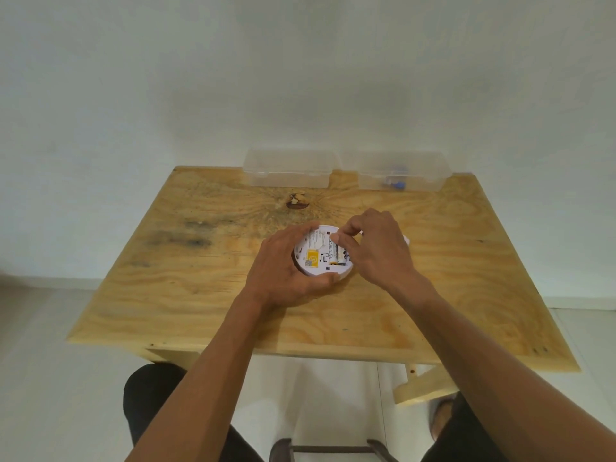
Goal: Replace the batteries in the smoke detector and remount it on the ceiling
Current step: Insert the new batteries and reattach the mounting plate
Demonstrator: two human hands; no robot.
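Smoke detector (320, 258) sits back-up on the wooden table (206, 295), mid-table. The left hand (283, 268) cups its rim, fingers curled around the near and left edge. The right hand (373, 248) pinches down at the far end of 2 batteries (337, 256), whose long axis runs away from the person.

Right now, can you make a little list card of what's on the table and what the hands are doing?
table: wooden table
detector: smoke detector, back side up, batteries showing
left hand: left hand holds the detector's rim
right hand: right hand, fingertips at the batteries
back edge: two clear boxes, left box, right box with something blue inside
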